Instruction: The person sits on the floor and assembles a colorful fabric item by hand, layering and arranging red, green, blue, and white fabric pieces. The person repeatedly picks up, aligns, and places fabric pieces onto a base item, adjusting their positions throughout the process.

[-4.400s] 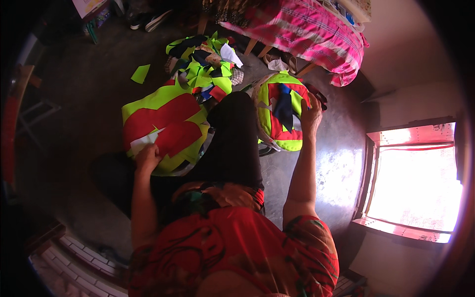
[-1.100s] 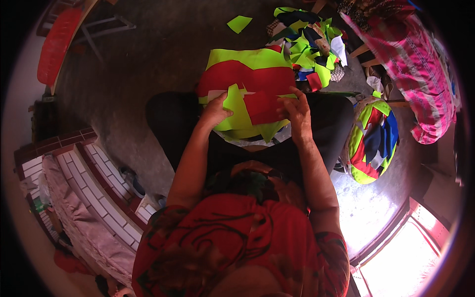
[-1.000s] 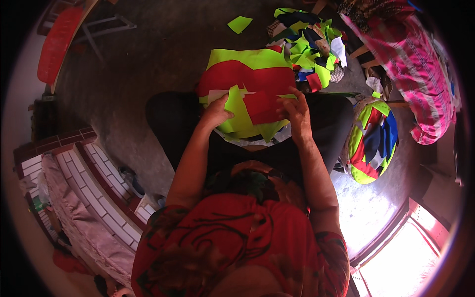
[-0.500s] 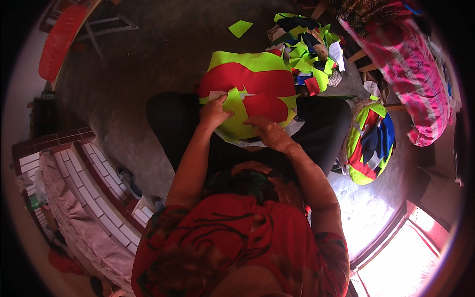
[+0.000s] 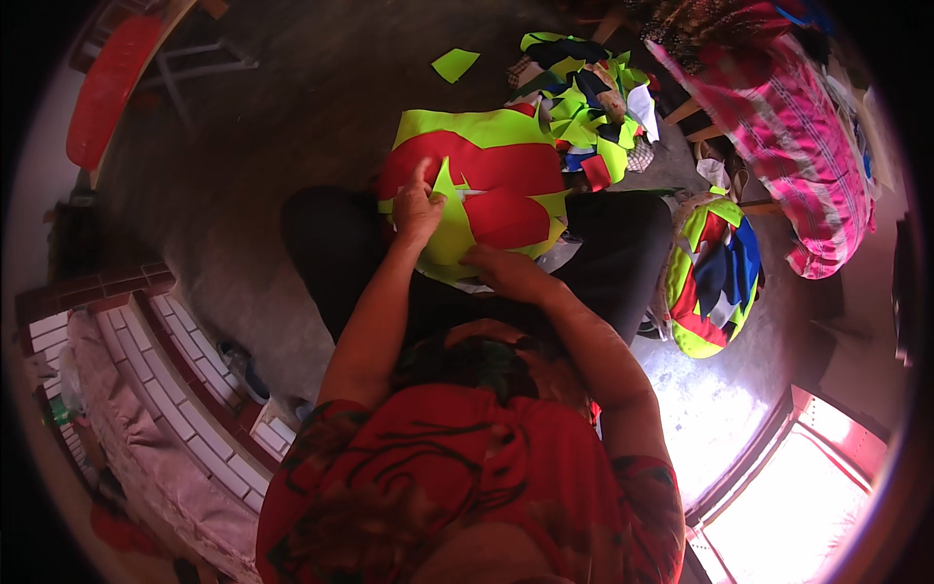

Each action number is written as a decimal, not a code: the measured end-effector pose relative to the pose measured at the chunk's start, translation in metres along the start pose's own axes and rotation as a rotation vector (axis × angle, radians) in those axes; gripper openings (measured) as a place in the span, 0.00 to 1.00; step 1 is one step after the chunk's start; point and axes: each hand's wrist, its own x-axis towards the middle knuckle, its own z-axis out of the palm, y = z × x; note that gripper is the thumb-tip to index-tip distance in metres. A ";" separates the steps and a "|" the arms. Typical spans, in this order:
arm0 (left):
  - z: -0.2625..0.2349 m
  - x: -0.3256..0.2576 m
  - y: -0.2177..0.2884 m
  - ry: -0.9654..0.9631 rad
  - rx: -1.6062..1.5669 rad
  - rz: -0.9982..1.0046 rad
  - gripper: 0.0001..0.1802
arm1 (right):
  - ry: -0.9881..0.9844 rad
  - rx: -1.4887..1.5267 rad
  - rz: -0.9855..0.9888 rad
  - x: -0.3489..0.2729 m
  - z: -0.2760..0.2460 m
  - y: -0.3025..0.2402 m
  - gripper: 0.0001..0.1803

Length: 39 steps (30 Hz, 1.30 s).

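Observation:
Across my lap lies a rounded patchwork piece [image 5: 477, 156] of red and yellow-green cloth. A pointed yellow-green cloth scrap [image 5: 451, 222] lies over its left middle, with a bit of white showing beside it. My left hand [image 5: 418, 212] rests on the left part of the red cloth beside that scrap, forefinger stretched out and thumb apart. At the near edge my right hand [image 5: 511, 273] has its fingers closed on the cloth; its fingertips are partly hidden.
A heap of cloth scraps [image 5: 593, 107] lies on the floor ahead to the right, a lone yellow-green scrap [image 5: 454, 65] left of it. Right of my knee stands a round patchwork bundle [image 5: 715, 273]. Pink checked cloth [image 5: 778, 136] hangs at far right; a red chair back [image 5: 115, 92] stands far left.
My left hand has shifted, its forefinger now lifted and stretched out; the white bit under it no longer shows. My right hand has slid slightly toward the near edge. The view has shifted slightly.

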 end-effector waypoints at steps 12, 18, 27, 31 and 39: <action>0.002 -0.017 0.018 0.180 0.294 0.544 0.22 | -0.022 -0.027 0.010 0.008 0.003 0.009 0.21; 0.005 -0.015 0.014 -0.026 0.397 0.493 0.18 | 0.160 -0.011 0.122 -0.013 -0.044 -0.033 0.19; -0.002 -0.020 0.016 -0.028 0.342 0.481 0.18 | 1.318 -0.270 0.350 -0.162 -0.188 -0.018 0.14; 0.000 -0.020 0.016 -0.057 0.350 0.455 0.19 | 1.337 -0.631 0.697 -0.252 -0.212 0.042 0.17; 0.002 -0.017 0.008 -0.045 0.354 0.519 0.21 | 1.210 -0.601 1.142 -0.306 -0.194 0.112 0.23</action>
